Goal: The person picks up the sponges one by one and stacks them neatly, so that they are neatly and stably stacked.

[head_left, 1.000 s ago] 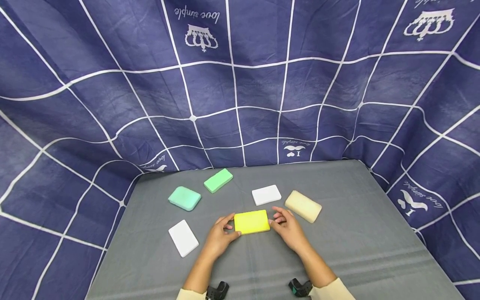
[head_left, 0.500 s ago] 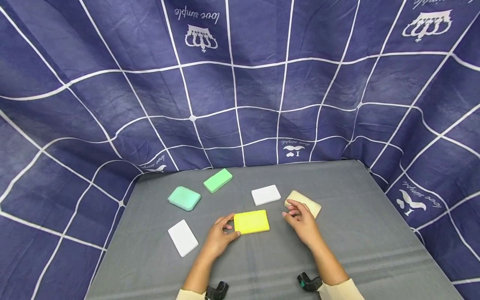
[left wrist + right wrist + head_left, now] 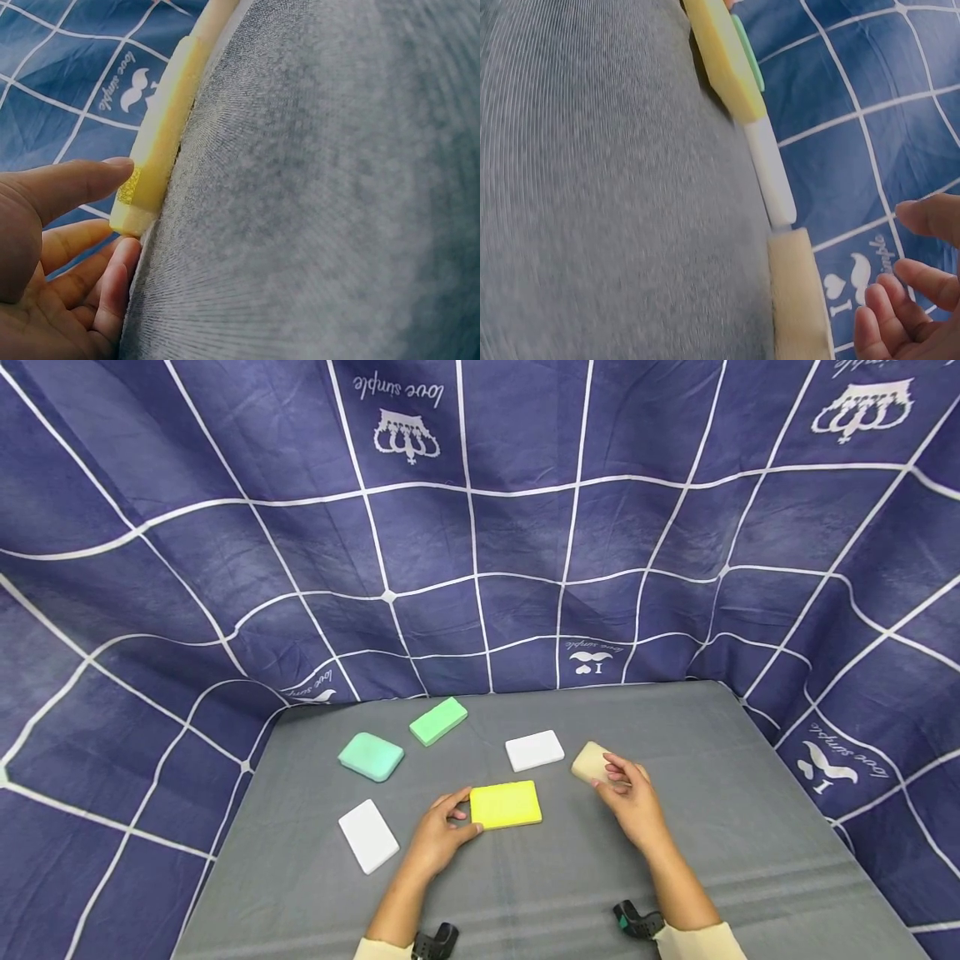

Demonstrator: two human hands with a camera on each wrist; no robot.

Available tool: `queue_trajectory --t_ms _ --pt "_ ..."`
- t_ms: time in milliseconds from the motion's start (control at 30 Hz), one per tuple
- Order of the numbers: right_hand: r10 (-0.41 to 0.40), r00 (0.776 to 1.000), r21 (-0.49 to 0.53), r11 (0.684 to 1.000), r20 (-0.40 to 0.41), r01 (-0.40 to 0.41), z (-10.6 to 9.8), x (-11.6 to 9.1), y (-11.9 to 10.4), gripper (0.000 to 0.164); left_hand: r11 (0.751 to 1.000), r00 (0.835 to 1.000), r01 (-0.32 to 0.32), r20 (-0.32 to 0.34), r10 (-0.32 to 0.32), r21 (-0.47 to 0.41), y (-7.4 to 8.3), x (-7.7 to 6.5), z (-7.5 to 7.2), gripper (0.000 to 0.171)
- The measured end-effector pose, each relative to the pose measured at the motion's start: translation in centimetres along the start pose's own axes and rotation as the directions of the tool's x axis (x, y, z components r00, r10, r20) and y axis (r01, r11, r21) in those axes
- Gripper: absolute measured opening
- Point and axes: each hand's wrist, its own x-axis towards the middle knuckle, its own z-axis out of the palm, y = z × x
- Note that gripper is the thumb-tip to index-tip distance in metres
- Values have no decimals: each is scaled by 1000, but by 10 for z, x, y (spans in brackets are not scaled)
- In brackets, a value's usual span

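A bright yellow sponge (image 3: 506, 805) lies flat at the middle of the grey cloth. My left hand (image 3: 438, 839) pinches its left end, thumb at the near corner and forefinger at the far one; the left wrist view shows the thumb (image 3: 90, 184) against the sponge's side. My right hand (image 3: 633, 797) is over a beige sponge (image 3: 589, 763), hiding its right part in the head view. In the right wrist view these fingers (image 3: 889, 319) are loosely bent and apart from the beige sponge (image 3: 801, 296), holding nothing.
A white block (image 3: 535, 751) lies behind the yellow sponge. Farther left are a green block (image 3: 438, 721), a teal rounded sponge (image 3: 371, 757) and another white block (image 3: 369, 836). A blue checked curtain (image 3: 480, 543) surrounds the grey table (image 3: 525, 893) at the back and sides.
My right hand has left the right end of the yellow sponge and moved right, over the beige sponge. My left hand stays at the yellow sponge, which has not moved.
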Motion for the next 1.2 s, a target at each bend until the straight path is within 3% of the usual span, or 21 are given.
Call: queue_trajectory --t_ms 733,1200 --pt "173 985 -88 981 -10 -173 -36 2 15 65 1000 1000 17 -6 -17 4 1 0 1 66" --pt "261 965 -92 962 40 -256 -34 2 32 76 1000 1000 9 -11 -9 4 1 -1 1 66"
